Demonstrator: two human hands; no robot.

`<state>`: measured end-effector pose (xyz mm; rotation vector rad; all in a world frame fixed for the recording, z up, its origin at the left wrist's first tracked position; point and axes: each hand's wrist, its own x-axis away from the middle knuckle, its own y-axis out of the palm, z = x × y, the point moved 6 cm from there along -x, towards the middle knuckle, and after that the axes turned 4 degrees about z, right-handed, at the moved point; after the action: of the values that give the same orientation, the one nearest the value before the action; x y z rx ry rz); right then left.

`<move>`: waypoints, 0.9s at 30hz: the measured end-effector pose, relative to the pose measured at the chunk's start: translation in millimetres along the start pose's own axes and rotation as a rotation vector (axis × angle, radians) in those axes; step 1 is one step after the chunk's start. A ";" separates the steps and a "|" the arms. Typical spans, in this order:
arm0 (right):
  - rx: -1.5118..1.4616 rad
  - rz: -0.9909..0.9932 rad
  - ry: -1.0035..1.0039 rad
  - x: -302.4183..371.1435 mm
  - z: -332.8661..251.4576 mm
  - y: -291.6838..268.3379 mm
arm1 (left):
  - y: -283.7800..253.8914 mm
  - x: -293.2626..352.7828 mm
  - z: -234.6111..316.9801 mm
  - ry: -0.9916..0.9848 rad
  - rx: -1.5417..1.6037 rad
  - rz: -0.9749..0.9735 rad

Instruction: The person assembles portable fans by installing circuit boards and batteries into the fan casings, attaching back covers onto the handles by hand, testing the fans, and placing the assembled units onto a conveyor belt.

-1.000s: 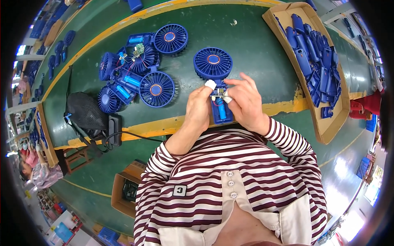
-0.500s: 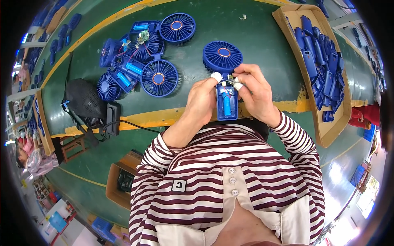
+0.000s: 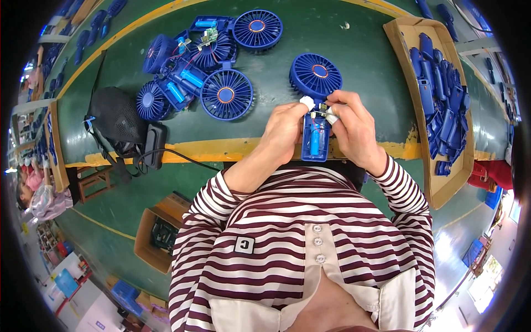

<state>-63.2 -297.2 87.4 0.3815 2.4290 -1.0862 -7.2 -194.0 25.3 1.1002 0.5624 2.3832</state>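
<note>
A blue handheld fan lies at the table's front edge, its round grille pointing away from me. Its open handle shell shows a light blue battery cell and thin wires. My left hand grips the left side of the handle near the neck, a white cover on its thumb tip. At the neck, my right hand pinches around a small circuit board; a white cover shows on one of its fingertips too. A thin greyish piece near those fingertips is too small to name.
Several partly opened blue fans lie in a pile at left. Nearby are a black mesh bag and a dark box-shaped device with a cable. A cardboard tray of blue shells stands right. An open carton sits below the table.
The view has shifted a little, so the table things sit slightly elsewhere in the picture. Both hands stay at the fan's neck, with the right fingertips moved slightly at the circuit board.
</note>
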 end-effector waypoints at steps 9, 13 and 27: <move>0.152 -0.118 -0.069 -2.8 -7.6 3.4 | -8.8 -7.6 -8.8 -0.039 0.000 -0.010; 0.196 -0.141 -0.088 -2.6 -9.6 4.0 | -9.0 -6.6 -8.0 -0.036 -0.031 -0.005; 0.299 -0.271 -0.177 0.3 -12.1 11.1 | -8.9 -4.0 -11.4 -0.072 -0.197 -0.200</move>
<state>-62.3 -280.9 87.3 0.0427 2.2076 -1.5381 -11.7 -190.9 11.4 0.9897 0.3834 2.1656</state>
